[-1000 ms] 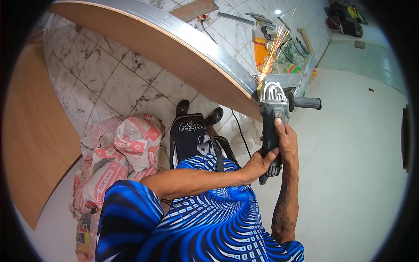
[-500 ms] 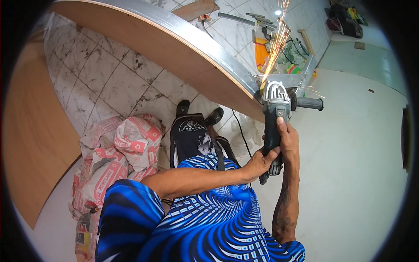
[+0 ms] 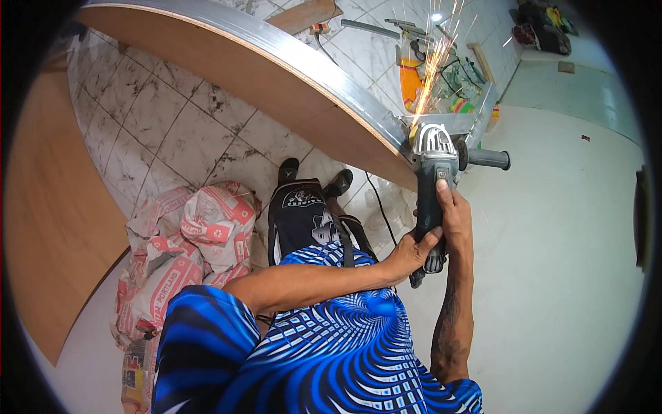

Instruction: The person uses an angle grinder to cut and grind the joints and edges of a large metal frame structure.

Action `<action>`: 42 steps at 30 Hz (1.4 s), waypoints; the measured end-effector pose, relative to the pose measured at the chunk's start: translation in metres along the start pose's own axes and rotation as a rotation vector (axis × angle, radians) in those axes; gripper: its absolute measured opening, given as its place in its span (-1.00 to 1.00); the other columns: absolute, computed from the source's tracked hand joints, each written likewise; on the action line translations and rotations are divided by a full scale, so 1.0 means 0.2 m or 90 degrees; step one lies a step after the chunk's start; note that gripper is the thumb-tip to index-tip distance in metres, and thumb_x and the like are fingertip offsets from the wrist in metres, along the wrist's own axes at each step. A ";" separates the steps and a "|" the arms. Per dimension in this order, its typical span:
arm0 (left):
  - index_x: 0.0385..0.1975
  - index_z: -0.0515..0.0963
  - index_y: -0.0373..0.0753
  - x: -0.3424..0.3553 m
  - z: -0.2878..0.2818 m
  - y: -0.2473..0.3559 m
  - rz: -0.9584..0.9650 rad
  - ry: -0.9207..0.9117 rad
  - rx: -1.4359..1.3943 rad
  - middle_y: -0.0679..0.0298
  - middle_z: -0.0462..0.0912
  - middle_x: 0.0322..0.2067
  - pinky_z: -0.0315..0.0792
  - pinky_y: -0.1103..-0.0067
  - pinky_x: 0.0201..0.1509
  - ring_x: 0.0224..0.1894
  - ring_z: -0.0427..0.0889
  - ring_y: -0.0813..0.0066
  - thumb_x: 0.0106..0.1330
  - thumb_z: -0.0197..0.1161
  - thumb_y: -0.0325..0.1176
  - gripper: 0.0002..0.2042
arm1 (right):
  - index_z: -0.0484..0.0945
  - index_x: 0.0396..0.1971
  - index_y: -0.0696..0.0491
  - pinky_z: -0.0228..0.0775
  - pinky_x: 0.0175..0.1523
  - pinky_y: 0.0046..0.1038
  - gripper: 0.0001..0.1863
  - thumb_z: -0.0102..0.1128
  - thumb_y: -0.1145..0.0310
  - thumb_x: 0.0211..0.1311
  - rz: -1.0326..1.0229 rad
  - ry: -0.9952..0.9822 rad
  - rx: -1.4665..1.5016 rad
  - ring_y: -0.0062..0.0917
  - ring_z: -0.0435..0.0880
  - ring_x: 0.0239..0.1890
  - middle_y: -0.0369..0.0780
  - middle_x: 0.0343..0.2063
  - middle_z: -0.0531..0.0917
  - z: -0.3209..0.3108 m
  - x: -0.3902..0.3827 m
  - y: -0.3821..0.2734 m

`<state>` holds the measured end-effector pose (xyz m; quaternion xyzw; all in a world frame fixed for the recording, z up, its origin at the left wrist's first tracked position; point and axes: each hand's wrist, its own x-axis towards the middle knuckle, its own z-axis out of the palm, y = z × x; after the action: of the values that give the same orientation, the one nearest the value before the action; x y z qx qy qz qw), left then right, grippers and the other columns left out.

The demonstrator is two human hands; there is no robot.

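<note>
Both my hands are wrapped round the dark body of an angle grinder (image 3: 431, 186). My left hand (image 3: 412, 257) grips the rear of the body from the left, and my right hand (image 3: 455, 215) closes on it from the right, thumb lying on top. The grinder's side handle (image 3: 488, 160) juts out to the right, untouched. Its silver guarded head meets the end of a metal channel (image 3: 303, 61) that runs along the edge of a wooden board (image 3: 276, 96). Orange sparks (image 3: 429, 79) spray away from the contact. The disc itself is hidden under the guard.
Crumpled cement bags (image 3: 221, 217) lie left of my legs. A brown wooden panel (image 3: 52, 200) stands at the far left. Beyond the sparks are an orange bag (image 3: 408, 84), metal strips (image 3: 370, 28) and cables on the tiled floor (image 3: 183, 131). A black cord (image 3: 380, 207) hangs near my knees.
My hands and the grinder have barely shifted, a touch up and to the left. Sparks still fly, now spread a little wider.
</note>
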<state>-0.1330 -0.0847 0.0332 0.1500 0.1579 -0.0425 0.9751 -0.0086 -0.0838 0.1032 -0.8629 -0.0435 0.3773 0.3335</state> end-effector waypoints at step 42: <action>0.10 0.45 -0.28 -0.20 -0.34 0.76 0.294 0.163 1.004 0.09 0.62 -0.13 0.48 0.39 0.06 -0.06 0.62 0.23 0.20 0.42 -0.33 -0.51 | 0.47 -0.05 0.26 0.68 -0.35 -0.41 -0.24 -0.11 -0.29 0.37 -0.077 0.046 0.567 -0.39 0.75 -0.44 -0.04 -0.38 0.68 -0.31 -0.09 0.47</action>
<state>-0.1707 0.0832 0.0262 0.8217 0.1565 0.0780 0.5424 0.0045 -0.1968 0.0870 -0.6438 0.0849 0.3086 0.6951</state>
